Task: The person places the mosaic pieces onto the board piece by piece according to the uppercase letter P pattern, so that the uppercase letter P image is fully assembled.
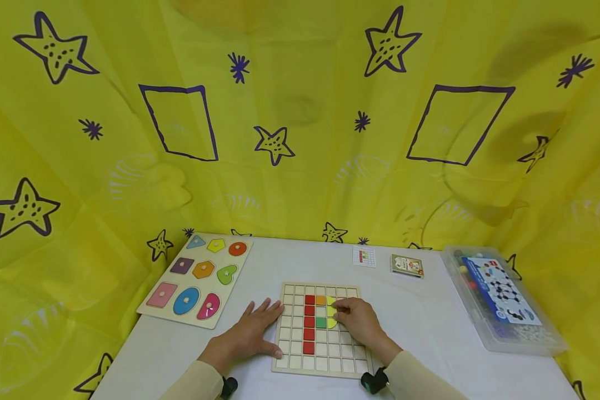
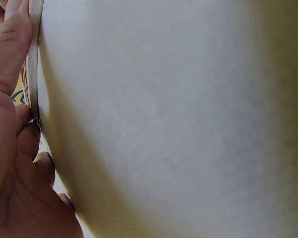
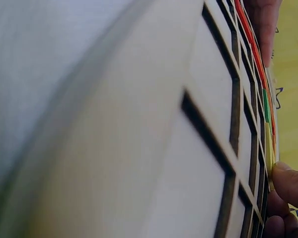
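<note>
A wooden grid board lies on the white table. Its cells hold a column of red tiles, an orange tile, a green tile and yellow pieces with rounded edges. My left hand rests with spread fingers along the board's left side, thumb at the lower left corner. Over the right half of the board, my right hand pinches at a yellow piece with thumb and index finger; these fingers partly hide it. In the right wrist view, the thumb meets the yellow strip at the board surface.
A knobbed shape puzzle lies at the left. Behind the board are a small pattern card and a little box. A clear plastic case with a blue label stands at the right. Yellow curtain hangs behind the table.
</note>
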The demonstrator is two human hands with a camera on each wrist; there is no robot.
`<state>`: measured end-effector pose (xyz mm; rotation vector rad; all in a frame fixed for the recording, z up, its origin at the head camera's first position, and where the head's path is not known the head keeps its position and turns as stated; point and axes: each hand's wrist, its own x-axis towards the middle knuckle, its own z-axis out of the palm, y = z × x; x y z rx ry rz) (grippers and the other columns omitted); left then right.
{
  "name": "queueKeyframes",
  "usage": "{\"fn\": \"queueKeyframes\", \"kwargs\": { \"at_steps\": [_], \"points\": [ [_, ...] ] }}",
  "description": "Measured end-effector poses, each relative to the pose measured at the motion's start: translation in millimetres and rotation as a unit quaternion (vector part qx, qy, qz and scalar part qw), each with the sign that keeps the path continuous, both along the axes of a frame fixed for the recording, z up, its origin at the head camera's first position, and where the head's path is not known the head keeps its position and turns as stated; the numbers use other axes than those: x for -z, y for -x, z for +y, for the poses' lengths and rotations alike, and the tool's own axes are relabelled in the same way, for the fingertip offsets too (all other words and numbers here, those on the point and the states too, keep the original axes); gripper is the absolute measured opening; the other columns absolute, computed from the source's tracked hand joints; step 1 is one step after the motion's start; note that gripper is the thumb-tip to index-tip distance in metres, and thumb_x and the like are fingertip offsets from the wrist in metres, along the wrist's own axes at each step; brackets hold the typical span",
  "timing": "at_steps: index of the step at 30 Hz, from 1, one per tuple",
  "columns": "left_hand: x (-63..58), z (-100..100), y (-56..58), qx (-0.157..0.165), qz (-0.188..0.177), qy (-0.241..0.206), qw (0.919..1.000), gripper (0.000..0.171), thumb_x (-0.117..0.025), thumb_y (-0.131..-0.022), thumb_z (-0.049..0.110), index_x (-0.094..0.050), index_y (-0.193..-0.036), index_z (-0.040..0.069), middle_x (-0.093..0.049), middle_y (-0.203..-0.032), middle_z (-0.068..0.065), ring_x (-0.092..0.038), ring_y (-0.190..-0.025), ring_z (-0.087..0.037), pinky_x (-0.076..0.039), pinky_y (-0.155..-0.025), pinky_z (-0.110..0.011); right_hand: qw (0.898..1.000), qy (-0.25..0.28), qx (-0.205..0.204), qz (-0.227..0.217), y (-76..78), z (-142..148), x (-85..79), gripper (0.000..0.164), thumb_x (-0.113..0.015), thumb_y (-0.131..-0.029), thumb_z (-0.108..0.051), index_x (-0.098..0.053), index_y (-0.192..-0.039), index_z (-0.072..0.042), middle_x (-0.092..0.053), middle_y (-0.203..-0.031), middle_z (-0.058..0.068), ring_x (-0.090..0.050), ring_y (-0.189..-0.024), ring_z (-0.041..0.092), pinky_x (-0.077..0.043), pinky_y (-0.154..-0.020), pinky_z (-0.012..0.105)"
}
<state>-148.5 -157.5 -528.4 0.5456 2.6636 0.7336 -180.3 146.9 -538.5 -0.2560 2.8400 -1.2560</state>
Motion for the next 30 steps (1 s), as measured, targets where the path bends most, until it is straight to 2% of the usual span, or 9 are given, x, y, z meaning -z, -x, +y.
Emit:
{"fn": "queueKeyframes", "kwargs": {
  "at_steps": [4, 9, 12, 14, 17, 20, 30],
  "points": [
    [-0.7, 1, -0.5, -0.001, -0.001, -0.001, 1.0000, 0.111, -0.090, -0.075, 0.053, -0.037, -0.165, 0.015, -0.034, -0.173, -0.004, -0.017, -0.164, -0.035, -0.004, -0.133, -0.062, 1.000, -0.004, 0.000, 0.002, -0.2, 0, 0.0, 0.018, -0.078, -0.093, -0.006, -0.082, -0.110, -0.008, -0.078, -0.115, 0.010, -0.070, -0.116, 0.034, -0.058, -0.100, 0.055],
    [-0.7, 1, 0.4, -0.002, -0.002, -0.003, 1.0000, 0.111, -0.090, -0.075, 0.053, -0.037, -0.165, 0.015, -0.034, -0.173, -0.004, -0.017, -0.164, -0.036, -0.004, -0.133, -0.062, 1.000, 0.009, 0.010, -0.001, 0.1, 0, 0.3, 0.018, -0.076, -0.095, -0.007, -0.082, -0.111, -0.008, -0.078, -0.117, 0.010, -0.069, -0.120, 0.036, -0.057, -0.103, 0.057],
    [0.4, 1, 1.6, -0.002, -0.002, 0.001, 1.0000, 0.111, -0.089, -0.075, 0.054, -0.037, -0.165, 0.015, -0.034, -0.173, -0.004, -0.017, -0.164, -0.035, -0.004, -0.133, -0.062, 0.999, 0.026, 0.024, -0.006, 0.6, 1, 0.5, 0.018, -0.074, -0.097, -0.010, -0.081, -0.114, -0.008, -0.079, -0.114, 0.007, -0.071, -0.113, 0.029, -0.059, -0.099, 0.052],
    [1.2, 0, 2.3, -0.002, -0.002, 0.003, 1.0000, 0.111, -0.089, -0.075, 0.054, -0.037, -0.165, 0.016, -0.034, -0.173, -0.004, -0.017, -0.164, -0.035, -0.004, -0.133, -0.062, 0.999, 0.040, 0.033, -0.009, 1.0, 3, 0.2, 0.019, -0.072, -0.099, -0.012, -0.080, -0.116, -0.008, -0.078, -0.110, 0.006, -0.069, -0.104, 0.024, -0.059, -0.091, 0.045],
    [1.6, 1, 3.5, -0.001, -0.003, 0.006, 1.0000, 0.111, -0.089, -0.075, 0.055, -0.037, -0.165, 0.016, -0.033, -0.173, -0.003, -0.017, -0.164, -0.035, -0.004, -0.133, -0.061, 0.996, 0.065, 0.053, -0.021, 1.1, 7, -1.7, 0.020, -0.071, -0.101, -0.014, -0.079, -0.118, -0.007, -0.076, -0.104, 0.002, -0.062, -0.094, 0.017, -0.054, -0.081, 0.034],
    [1.3, 1, 4.2, 0.001, -0.005, 0.004, 1.0000, 0.111, -0.090, -0.074, 0.054, -0.038, -0.165, 0.016, -0.034, -0.173, -0.004, -0.018, -0.164, -0.035, -0.005, -0.133, -0.062, 0.994, 0.080, 0.070, -0.022, 0.9, 11, -3.4, 0.020, -0.070, -0.101, -0.014, -0.078, -0.118, -0.007, -0.074, -0.101, 0.002, -0.058, -0.089, 0.017, -0.050, -0.076, 0.028],
    [-1.2, -1, 7.5, -0.001, -0.008, 0.015, 0.9999, 0.111, -0.090, -0.074, 0.053, -0.038, -0.165, 0.016, -0.033, -0.173, -0.003, -0.017, -0.164, -0.035, -0.003, -0.132, -0.063, 0.994, 0.065, 0.089, -0.020, -0.5, 24, -6.4, 0.020, -0.070, -0.102, -0.015, -0.078, -0.118, -0.006, -0.076, -0.104, 0.004, -0.061, -0.093, 0.017, -0.052, -0.080, 0.031]
  ]
}}
